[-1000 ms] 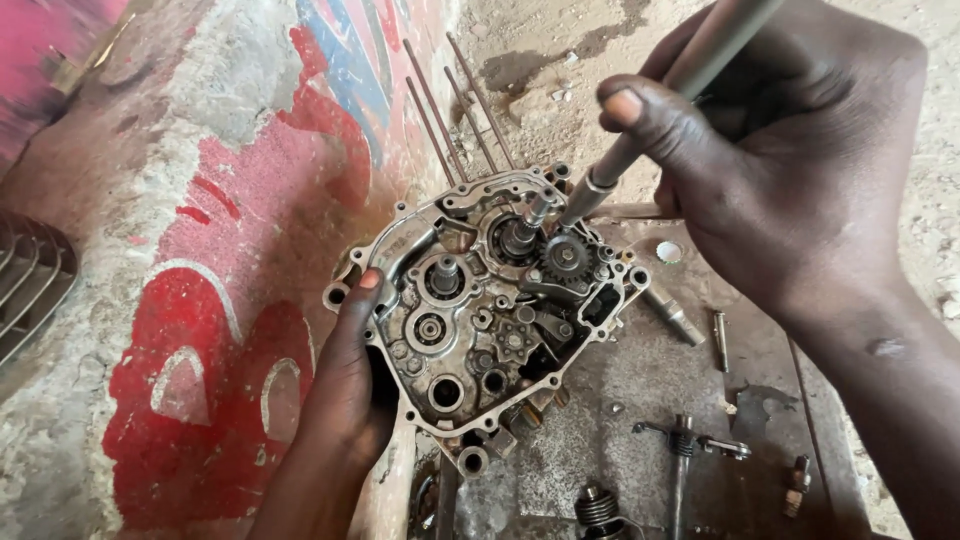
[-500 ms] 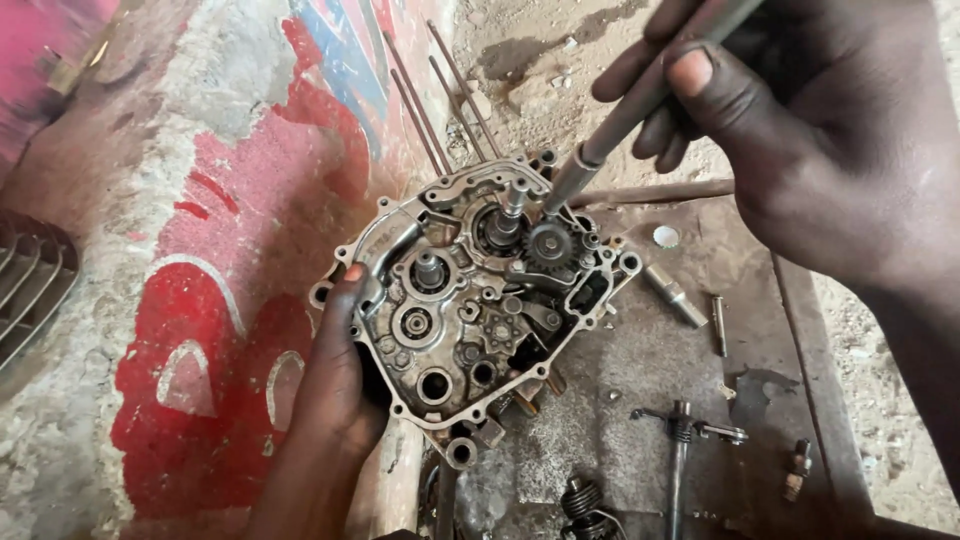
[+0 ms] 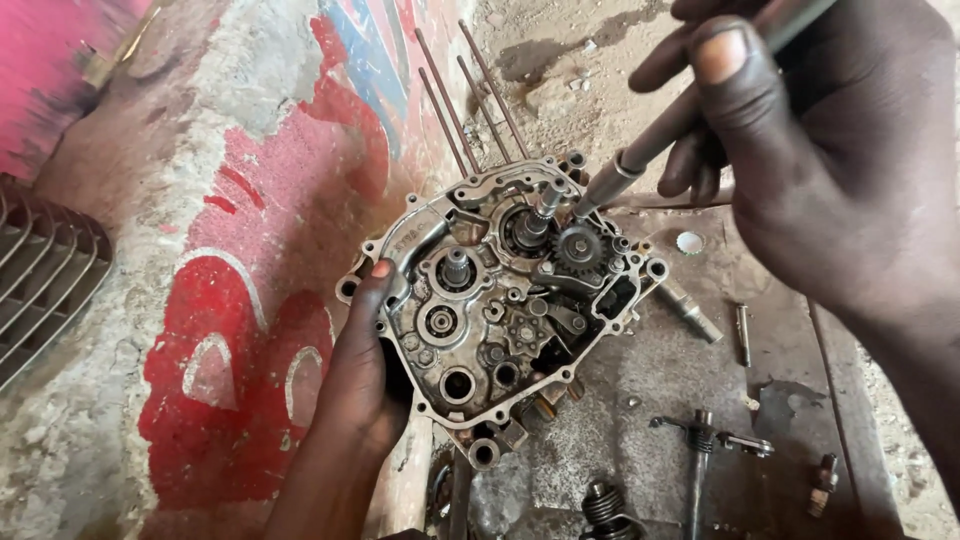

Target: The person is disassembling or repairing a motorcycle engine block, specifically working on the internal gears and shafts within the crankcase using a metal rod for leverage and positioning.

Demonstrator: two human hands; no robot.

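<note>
The left hand (image 3: 360, 380) is gripping the engine crankcase (image 3: 500, 310) at its nine o'clock rim, centre frame; the right hand (image 3: 830, 170) is pinching a steel tool (image 3: 650, 150) toward its one o'clock gear; likely heavy, rigid, greasy, best held by the rim.

The left hand (image 3: 362, 375) comes up from the bottom edge on a bare forearm, palm turned inward, fingers curled in a clamping grip with the thumb tip raised at the top. The wrist is nearly straight. The right hand (image 3: 830, 170) reaches in from the upper right, much nearer the camera, its forearm running off the right edge. Its thumb lies flat and extended, nail upward, pressing toward the bent fingers beneath in a closed pinch. The two hands are well apart.
</note>
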